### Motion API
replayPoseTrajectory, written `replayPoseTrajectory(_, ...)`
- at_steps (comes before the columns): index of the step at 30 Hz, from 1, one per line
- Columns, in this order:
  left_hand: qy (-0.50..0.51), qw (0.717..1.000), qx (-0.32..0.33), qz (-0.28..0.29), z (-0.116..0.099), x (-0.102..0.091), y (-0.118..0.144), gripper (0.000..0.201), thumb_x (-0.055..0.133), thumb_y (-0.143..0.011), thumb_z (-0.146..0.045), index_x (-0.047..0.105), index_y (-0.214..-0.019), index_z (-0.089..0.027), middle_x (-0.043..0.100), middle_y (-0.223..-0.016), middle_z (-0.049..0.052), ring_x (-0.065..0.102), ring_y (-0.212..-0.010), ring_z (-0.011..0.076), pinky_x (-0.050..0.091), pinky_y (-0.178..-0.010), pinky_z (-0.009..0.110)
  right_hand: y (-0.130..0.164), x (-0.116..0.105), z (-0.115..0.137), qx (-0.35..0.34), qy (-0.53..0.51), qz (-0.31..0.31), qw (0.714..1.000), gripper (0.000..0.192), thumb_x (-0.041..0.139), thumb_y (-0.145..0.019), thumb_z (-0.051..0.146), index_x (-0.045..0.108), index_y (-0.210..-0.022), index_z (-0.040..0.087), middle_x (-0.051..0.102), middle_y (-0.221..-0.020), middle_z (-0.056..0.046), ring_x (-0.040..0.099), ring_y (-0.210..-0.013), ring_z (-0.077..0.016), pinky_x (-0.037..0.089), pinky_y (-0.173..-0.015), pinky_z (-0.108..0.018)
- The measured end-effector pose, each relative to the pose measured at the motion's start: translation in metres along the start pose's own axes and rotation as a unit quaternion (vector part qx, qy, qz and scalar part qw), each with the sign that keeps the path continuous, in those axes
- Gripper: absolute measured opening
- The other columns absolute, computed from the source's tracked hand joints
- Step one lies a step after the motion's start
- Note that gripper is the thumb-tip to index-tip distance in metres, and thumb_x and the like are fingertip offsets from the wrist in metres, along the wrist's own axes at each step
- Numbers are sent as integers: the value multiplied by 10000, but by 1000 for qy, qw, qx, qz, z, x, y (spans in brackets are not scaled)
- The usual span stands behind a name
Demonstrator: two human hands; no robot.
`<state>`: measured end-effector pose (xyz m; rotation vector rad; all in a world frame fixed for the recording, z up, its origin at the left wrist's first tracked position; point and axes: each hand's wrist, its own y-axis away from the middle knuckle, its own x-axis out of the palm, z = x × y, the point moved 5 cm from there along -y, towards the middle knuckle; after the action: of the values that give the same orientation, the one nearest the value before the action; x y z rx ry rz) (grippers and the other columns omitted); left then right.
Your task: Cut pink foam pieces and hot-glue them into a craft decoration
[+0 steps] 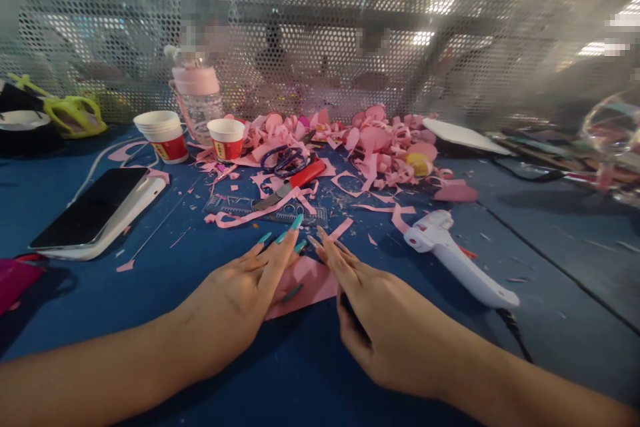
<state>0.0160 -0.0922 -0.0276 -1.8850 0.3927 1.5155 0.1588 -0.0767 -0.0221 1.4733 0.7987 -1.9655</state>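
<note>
A flat pink sheet, probably paper, point(316, 285) lies on the blue table between my hands. My left hand point(240, 293) presses on its left side, fingers stretched out, with long teal nails. From the other side, my right hand point(380, 307) rests on the sheet's right edge with its fingers extended; the thumb is tucked low and partly hidden. Just beyond the fingertips are a clear stencil ruler point(235, 205) and a red-handled cutter knife point(293, 183), with pink strips across them. A white glue gun point(465, 267) lies to the right of my right hand.
Pink paper scraps point(380, 147) are heaped at the back, beside dark-handled scissors point(285, 160). Paper cups point(167, 137) and a pink-lidded bottle point(197, 90) stand back left. A phone point(95, 207) rests on a white object. A perforated metal screen point(320, 33) closes off the back.
</note>
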Motion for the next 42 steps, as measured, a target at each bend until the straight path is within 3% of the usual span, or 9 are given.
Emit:
replayPoseTrajectory(6, 25, 999, -7, 18, 3, 3, 0, 601, 270, -853, -75, -30, -1373, -102, 575, -1166, 111, 508, -1112, 153, 397, -969, 333, -4, -1, -8, 48, -51, -44, 997, 526, 419, -751, 158, 356, -1270, 99, 532, -1214, -145, 542, -1067, -215, 472, -874, -349)
replayPoseTrajectory(12, 63, 996, -56, 7, 9, 2, 5, 598, 322, -878, -183, -10, -1374, -138, 515, -1242, 109, 442, -1178, 169, 369, -984, 388, -7, -10, -10, 33, -55, -130, 989, 478, 493, -733, 191, 396, -1201, 164, 538, -1172, -115, 497, -1092, -227, 430, -907, -408)
replayPoseTrajectory(16, 82, 995, -55, 21, 9, -1, 7, 769, 474, -816, -355, -14, -1376, -156, 400, -1337, 127, 328, -1255, 222, 277, -1029, 454, -6, -19, -4, -5, -39, -161, 986, 534, 562, -699, 248, 378, -1192, 163, 519, -1150, -117, 447, -1103, -254, 395, -925, -448)
replayPoseTrajectory(20, 97, 994, -55, 22, 8, -2, 6, 924, 564, -735, -419, -52, -1377, -169, 342, -1371, 139, 298, -1269, 255, 260, -1034, 466, -7, -21, -5, -17, -44, -168, 985, 546, 560, -688, 212, 360, -1194, 173, 506, -1145, -110, 440, -1091, -246, 404, -912, -422)
replayPoseTrajectory(26, 134, 987, -85, 28, 13, 0, 4, 859, 544, -763, -409, -25, -1370, -200, 352, -1358, 138, 329, -1247, 264, 337, -978, 464, -9, -20, -14, 15, -41, -166, 985, 538, 556, -680, 193, 354, -1178, 174, 509, -1103, -106, 462, -1040, -243, 405, -894, -412)
replayPoseTrajectory(30, 150, 985, -88, -9, 16, -5, 1, 757, 553, -757, -430, 120, -1339, -214, 387, -1318, 119, 347, -1223, 259, 330, -981, 456, -11, -22, -19, 20, -50, -171, 984, 509, 551, -678, 187, 371, -1155, 185, 529, -1033, -96, 481, -985, -245, 405, -867, -419)
replayPoseTrajectory(34, 125, 976, -163, -78, 25, -12, 0, 693, 583, -720, -467, 260, -1261, -178, 463, -1182, 113, 399, -1132, 264, 343, -953, 463, -11, -26, -16, 3, -64, -182, 981, 417, 544, -675, 158, 417, -1071, 193, 537, -966, -79, 484, -932, -228, 417, -817, -393)
replayPoseTrajectory(37, 101, 971, -194, -94, 28, -13, 1, 618, 600, -714, -417, 320, -1203, -163, 509, -1045, 84, 433, -1041, 252, 356, -926, 457, -11, -27, -11, -19, -76, -170, 982, 330, 552, -659, 126, 456, -964, 209, 548, -926, -56, 482, -902, -211, 419, -784, -365)
replayPoseTrajectory(42, 109, 970, -207, -59, 29, -5, 2, 586, 549, -673, -176, 302, -1204, -169, 515, -1010, 59, 429, -1009, 245, 356, -904, 454, -9, -24, -6, -27, -71, -129, 989, 233, 587, -677, 201, 449, -864, 214, 545, -856, -43, 473, -833, -202, 415, -732, -366)
